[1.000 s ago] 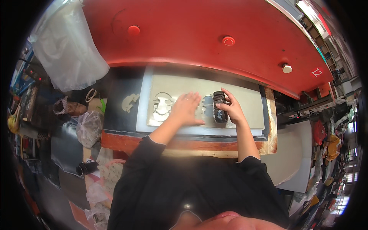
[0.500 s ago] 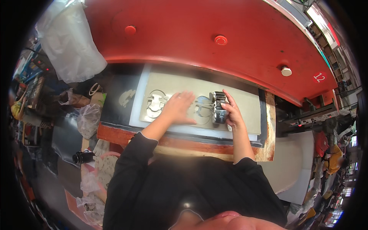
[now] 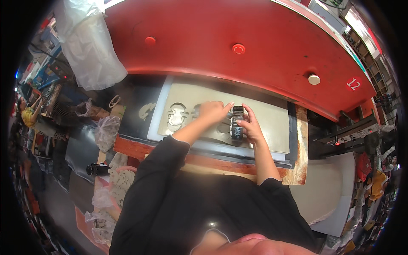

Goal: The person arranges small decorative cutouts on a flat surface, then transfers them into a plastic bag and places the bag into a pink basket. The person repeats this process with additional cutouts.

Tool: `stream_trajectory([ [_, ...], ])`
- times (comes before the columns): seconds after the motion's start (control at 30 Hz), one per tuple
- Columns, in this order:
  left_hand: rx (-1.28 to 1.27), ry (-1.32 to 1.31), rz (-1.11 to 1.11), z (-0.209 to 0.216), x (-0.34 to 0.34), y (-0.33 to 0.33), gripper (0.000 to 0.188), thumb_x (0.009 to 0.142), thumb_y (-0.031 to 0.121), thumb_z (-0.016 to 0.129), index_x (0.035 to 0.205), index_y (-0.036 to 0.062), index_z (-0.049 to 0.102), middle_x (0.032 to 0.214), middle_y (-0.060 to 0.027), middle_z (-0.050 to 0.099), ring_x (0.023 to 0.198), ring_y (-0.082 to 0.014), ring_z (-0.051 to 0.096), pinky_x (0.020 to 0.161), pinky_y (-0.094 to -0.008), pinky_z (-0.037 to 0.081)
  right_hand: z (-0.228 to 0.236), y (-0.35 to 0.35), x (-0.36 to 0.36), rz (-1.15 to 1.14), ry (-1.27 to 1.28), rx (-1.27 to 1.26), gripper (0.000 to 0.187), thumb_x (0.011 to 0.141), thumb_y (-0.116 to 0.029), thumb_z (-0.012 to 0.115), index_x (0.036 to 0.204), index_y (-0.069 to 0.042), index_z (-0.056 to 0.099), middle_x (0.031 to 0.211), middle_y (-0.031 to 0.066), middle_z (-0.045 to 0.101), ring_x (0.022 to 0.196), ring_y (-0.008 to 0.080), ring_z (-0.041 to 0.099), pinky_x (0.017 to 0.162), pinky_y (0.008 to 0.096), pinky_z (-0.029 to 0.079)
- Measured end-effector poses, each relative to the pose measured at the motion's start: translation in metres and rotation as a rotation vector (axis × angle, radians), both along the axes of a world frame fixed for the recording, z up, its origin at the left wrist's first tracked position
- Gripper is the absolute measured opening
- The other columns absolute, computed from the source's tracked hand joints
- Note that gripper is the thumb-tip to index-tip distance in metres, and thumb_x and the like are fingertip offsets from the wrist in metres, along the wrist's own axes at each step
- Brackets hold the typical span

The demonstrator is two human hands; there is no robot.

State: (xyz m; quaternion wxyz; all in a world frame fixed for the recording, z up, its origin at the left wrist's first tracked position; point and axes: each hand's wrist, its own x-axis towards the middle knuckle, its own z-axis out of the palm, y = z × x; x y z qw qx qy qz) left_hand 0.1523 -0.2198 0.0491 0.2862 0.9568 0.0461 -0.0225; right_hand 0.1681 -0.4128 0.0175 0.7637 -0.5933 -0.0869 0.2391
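Note:
My right hand (image 3: 251,127) grips a dark metal cutting die (image 3: 237,129) from its right side, thumb across its near face. The die stands on edge over a beige sheet (image 3: 267,123). My left hand (image 3: 213,111) has its fingers bunched at the die's upper left edge. Whatever they pinch there, if anything, is hidden. Shaped cuts mark the sheet to the left of the die, the clearest being a rounded cut-out (image 3: 176,117) at the left end. Part of another cut shows just beside the die, partly covered by it.
A red machine beam (image 3: 191,38) with buttons spans the far side. Beneath the sheet lies a white board (image 3: 157,114) on a wood-edged table (image 3: 301,144). A clear plastic bag (image 3: 91,51) hangs at far left. More bags and cut scraps (image 3: 123,185) lie at lower left.
My left hand has gone from spread flat over the sheet to bunched fingers against the die. The die, still in my right hand, has moved slightly left and turned more edge-on.

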Motion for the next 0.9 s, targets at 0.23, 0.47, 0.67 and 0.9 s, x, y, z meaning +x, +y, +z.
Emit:
stream_trajectory([
  [0.23, -0.274, 0.173, -0.064, -0.031, 0.014, 0.007, 0.048, 0.094, 0.041, 0.044, 0.082, 0.0004, 0.068, 0.082, -0.0181, 0.067, 0.079, -0.0335, 0.063, 0.076, -0.044, 0.045, -0.004, 0.001, 0.002, 0.025, -0.036, 0.016, 0.078, 0.077, 0.001, 0.067, 0.145, -0.014, 0.032, 0.112, 0.0095, 0.056, 0.096, 0.0169, 0.059, 0.082, 0.0298, 0.05],
  [0.47, -0.416, -0.222, -0.053, -0.067, 0.0, 0.017, 0.031, 0.089, 0.023, 0.057, 0.073, -0.0035, 0.062, 0.085, -0.0164, 0.059, 0.078, -0.03, 0.057, 0.073, -0.038, 0.046, -0.003, -0.002, 0.002, 0.005, 0.029, 0.04, 0.074, 0.078, 0.0, 0.064, 0.144, -0.017, 0.034, 0.116, 0.0103, 0.055, 0.099, 0.0183, 0.059, 0.077, 0.0317, 0.053],
  [0.67, -0.935, -0.412, 0.411, -0.047, -0.035, 0.075, 0.019, 0.096, 0.021, 0.046, 0.092, 0.0076, 0.06, 0.086, -0.0018, 0.057, 0.082, -0.013, 0.053, 0.072, -0.0278, 0.043, -0.002, -0.003, 0.003, -0.038, 0.054, 0.028, 0.073, 0.079, -0.003, 0.064, 0.144, -0.017, 0.035, 0.116, 0.0109, 0.056, 0.1, 0.0185, 0.058, 0.078, 0.0315, 0.053],
  [0.9, -1.196, -0.645, 0.634, -0.038, -0.099, 0.222, 0.024, 0.1, 0.026, 0.048, 0.098, 0.006, 0.06, 0.082, 0.0009, 0.058, 0.07, -0.0062, 0.05, 0.061, -0.0223, 0.039, 0.0, 0.003, 0.003, 0.004, -0.06, -0.113, 0.076, 0.077, -0.004, 0.066, 0.144, -0.019, 0.035, 0.116, 0.0124, 0.053, 0.096, 0.0182, 0.056, 0.071, 0.0248, 0.051],
])
